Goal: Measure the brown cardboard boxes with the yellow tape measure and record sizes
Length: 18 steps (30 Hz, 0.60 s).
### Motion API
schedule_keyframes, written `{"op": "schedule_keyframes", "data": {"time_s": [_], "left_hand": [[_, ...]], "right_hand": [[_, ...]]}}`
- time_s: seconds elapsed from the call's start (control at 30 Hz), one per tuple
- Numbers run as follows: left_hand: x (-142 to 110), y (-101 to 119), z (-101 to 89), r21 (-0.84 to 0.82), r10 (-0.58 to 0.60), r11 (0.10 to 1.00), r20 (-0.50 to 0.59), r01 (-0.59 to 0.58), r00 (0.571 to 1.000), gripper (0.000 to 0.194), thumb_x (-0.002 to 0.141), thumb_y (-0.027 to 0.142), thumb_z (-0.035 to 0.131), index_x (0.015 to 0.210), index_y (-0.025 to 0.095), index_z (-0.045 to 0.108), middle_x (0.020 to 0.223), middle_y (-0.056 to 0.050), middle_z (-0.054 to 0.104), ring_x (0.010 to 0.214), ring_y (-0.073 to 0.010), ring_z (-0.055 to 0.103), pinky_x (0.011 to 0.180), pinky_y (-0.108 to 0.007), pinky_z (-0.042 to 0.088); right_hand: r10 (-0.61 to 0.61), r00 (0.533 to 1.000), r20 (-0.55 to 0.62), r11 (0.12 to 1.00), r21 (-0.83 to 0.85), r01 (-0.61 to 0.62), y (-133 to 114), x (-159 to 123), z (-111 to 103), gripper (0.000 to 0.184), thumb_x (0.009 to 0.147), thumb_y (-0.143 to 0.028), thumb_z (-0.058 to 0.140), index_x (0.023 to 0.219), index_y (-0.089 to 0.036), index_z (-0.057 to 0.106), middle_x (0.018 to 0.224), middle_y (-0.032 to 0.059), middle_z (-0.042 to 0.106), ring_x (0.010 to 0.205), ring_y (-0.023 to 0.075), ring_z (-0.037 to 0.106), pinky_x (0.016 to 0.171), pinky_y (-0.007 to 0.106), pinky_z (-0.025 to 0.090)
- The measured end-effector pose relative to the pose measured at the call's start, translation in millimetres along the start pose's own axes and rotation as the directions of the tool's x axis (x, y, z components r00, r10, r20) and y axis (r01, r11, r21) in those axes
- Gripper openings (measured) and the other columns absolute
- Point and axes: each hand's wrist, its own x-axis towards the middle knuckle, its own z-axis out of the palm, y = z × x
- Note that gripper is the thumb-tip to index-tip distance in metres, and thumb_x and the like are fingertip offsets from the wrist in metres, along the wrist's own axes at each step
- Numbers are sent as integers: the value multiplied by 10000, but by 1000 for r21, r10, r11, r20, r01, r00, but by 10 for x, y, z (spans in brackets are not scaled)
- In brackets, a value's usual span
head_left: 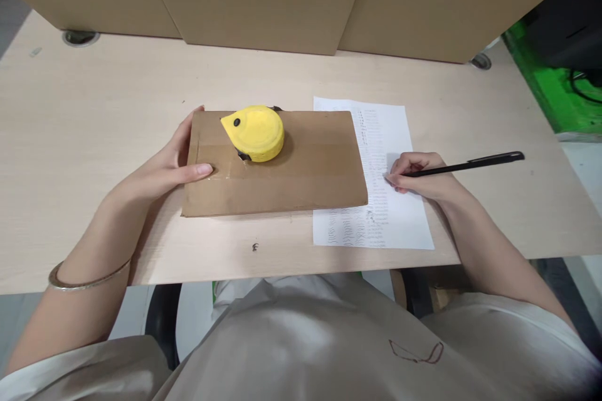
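Observation:
My left hand (176, 160) grips the left end of a flat brown cardboard box (320, 166), thumb on the top face and fingers behind the edge. On the box rests what looks like a yellow tape measure (258, 133), rounded with one pointed corner, a black dot and black bits at its sides. A black pen (475, 165) is pinched in my right hand (423, 175), its rear end pointing right. That hand lies on a white sheet of paper (404, 225) bearing rows of writing; the pen's tip is hidden by the fingers. The box covers the sheet's left part.
Tall cardboard panels (263, 0) stand along the back of the pale wooden desk (94, 106). Round cable holes (79, 37) sit near the back corners. At the far right are a green surface (527, 56) and a dark device with a cable. A small dark mark (254, 247) lies near the front edge.

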Motion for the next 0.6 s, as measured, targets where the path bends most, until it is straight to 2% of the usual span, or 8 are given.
{"op": "schedule_keyframes", "data": {"time_s": [0.13, 0.23, 0.43, 0.6], "left_hand": [[4, -4, -3, 4, 10, 1000, 1, -10, 1000, 1472, 831, 815, 956, 1937, 346, 106, 2009, -137, 255, 1829, -561, 274, 1415, -761, 398], [8, -9, -8, 8, 22, 1000, 18, -22, 1000, 1461, 844, 808, 951, 1938, 353, 96, 2010, -142, 252, 1830, -567, 265, 1395, -763, 430], [2, 6, -3, 18, -11, 1000, -2, 11, 1000, 1505, 812, 840, 948, 1938, 335, 86, 2012, -134, 244, 1837, -570, 236, 1423, -770, 374], [-11, 34, 13, -8, -1, 1000, -4, 1, 1000, 1468, 836, 795, 959, 1936, 329, 106, 2015, -147, 240, 1835, -564, 248, 1399, -746, 436]], "right_hand": [[-1, 999, -47, 1000, 16, 2, 22, 5, -16, 571, 653, -569, 1117, 577, -250, 649, 511, 15, 623, 481, 137, 547, 483, 309, 439], [13, 1000, -28, 1000, 0, -13, 20, 1, -16, 564, 657, -566, 1120, 582, -247, 661, 512, 14, 622, 480, 131, 540, 473, 303, 421], [13, 1000, -21, 1000, 1, -12, -15, -9, 0, 622, 625, -679, 1119, 586, -245, 674, 518, 11, 642, 479, 125, 567, 477, 296, 447], [5, 1000, -14, 1000, -21, -6, -28, -10, -1, 611, 636, -672, 1118, 589, -251, 678, 509, 3, 637, 470, 131, 571, 466, 299, 450]]}}
